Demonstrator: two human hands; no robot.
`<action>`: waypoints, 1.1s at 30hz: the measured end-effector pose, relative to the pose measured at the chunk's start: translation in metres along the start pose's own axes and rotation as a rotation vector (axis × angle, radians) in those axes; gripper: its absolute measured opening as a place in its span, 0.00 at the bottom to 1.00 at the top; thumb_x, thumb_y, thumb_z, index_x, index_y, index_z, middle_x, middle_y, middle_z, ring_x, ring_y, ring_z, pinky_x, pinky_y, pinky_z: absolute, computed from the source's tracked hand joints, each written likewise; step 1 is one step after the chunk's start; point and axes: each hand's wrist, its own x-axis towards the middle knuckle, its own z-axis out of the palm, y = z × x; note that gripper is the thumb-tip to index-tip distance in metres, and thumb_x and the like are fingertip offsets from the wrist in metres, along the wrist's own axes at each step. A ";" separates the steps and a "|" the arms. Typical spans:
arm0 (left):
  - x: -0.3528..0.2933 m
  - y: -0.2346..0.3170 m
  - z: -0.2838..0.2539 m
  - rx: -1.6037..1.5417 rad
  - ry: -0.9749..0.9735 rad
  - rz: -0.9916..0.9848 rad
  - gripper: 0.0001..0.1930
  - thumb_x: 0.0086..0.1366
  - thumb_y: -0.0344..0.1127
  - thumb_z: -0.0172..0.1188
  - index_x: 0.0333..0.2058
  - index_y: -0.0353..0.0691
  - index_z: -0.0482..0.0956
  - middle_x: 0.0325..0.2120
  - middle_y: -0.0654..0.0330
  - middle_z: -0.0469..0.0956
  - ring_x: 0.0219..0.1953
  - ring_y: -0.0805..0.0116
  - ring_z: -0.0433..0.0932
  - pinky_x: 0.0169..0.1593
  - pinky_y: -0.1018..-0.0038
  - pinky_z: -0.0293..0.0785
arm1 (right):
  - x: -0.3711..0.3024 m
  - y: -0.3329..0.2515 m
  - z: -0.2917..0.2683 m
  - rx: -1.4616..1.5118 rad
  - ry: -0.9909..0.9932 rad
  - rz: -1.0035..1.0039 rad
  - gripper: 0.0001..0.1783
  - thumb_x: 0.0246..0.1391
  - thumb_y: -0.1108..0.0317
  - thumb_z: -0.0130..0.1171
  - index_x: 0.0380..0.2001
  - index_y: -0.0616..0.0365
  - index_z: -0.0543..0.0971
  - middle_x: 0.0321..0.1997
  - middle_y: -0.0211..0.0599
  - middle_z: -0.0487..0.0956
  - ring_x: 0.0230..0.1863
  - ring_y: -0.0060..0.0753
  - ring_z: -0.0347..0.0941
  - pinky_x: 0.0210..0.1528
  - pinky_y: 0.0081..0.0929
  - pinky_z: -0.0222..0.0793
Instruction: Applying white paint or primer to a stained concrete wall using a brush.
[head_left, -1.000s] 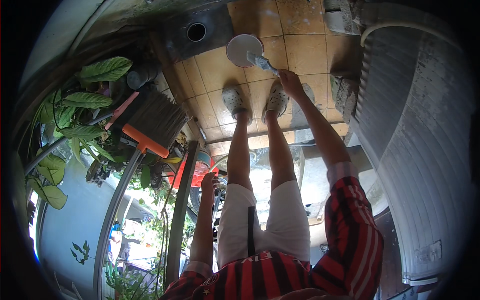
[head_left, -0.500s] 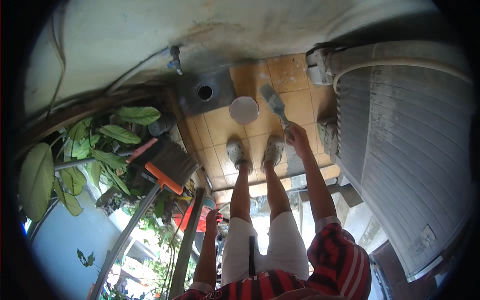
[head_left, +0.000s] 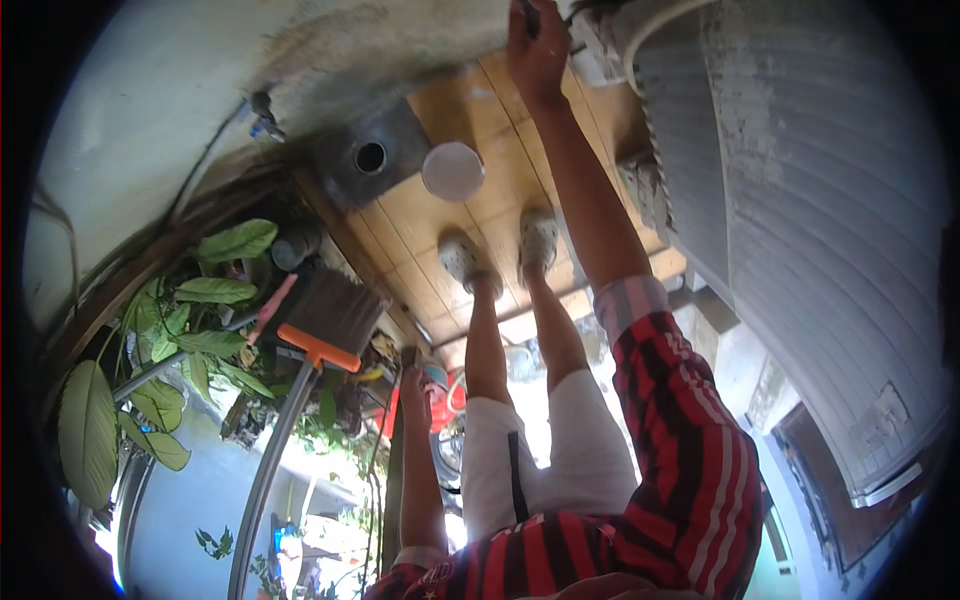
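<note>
My right hand (head_left: 540,50) is raised at the top edge, up by the wall, with its fingers closed around the dark handle of a brush (head_left: 531,14). The brush's bristles lie outside the picture. Below and left of that hand, a round white tub (head_left: 453,171) with pale contents stands on the tiles. My left hand (head_left: 414,385) hangs low beside a wooden post (head_left: 402,470), near a red object (head_left: 442,412); its fingers are too small and dim to read.
A dark slab with a round drain hole (head_left: 370,157) lies left of the tub. A tap (head_left: 264,115) sticks out of the stained wall (head_left: 330,40). Leafy plants (head_left: 215,290) and an orange-headed broom (head_left: 318,348) crowd the left. Grey corrugated panels (head_left: 790,220) line the right.
My right hand has swung up and away from the tiles toward the wall, taking the brush mostly out of view. My left hand has risen slightly. The view has shifted.
</note>
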 end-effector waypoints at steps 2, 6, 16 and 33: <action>0.003 0.008 0.027 -0.066 -0.017 -0.006 0.08 0.69 0.39 0.54 0.41 0.43 0.75 0.31 0.67 0.75 0.30 0.75 0.72 0.36 0.75 0.69 | -0.021 0.002 -0.011 0.027 -0.038 0.062 0.13 0.66 0.61 0.50 0.39 0.62 0.75 0.20 0.40 0.71 0.20 0.35 0.69 0.23 0.32 0.62; 0.000 0.033 0.082 -0.170 -0.148 -0.045 0.10 0.69 0.44 0.52 0.43 0.48 0.74 0.35 0.69 0.73 0.39 0.76 0.71 0.47 0.68 0.65 | -0.052 0.004 -0.019 0.206 0.014 0.157 0.14 0.68 0.61 0.50 0.39 0.63 0.73 0.19 0.37 0.66 0.18 0.32 0.62 0.21 0.33 0.58; -0.076 0.066 0.287 -0.822 -0.696 -0.373 0.38 0.64 0.67 0.43 0.64 0.47 0.61 0.62 0.52 0.64 0.65 0.55 0.61 0.63 0.39 0.56 | -0.061 0.018 -0.010 0.445 -0.047 0.418 0.11 0.67 0.63 0.50 0.38 0.62 0.70 0.22 0.26 0.66 0.23 0.19 0.58 0.25 0.25 0.54; -0.124 0.018 0.291 -1.495 -1.003 -0.797 0.43 0.64 0.70 0.40 0.70 0.49 0.51 0.66 0.57 0.60 0.65 0.56 0.63 0.66 0.56 0.57 | -0.063 0.041 0.008 0.548 -0.018 0.457 0.09 0.68 0.64 0.50 0.37 0.59 0.70 0.19 0.21 0.60 0.20 0.15 0.52 0.21 0.21 0.48</action>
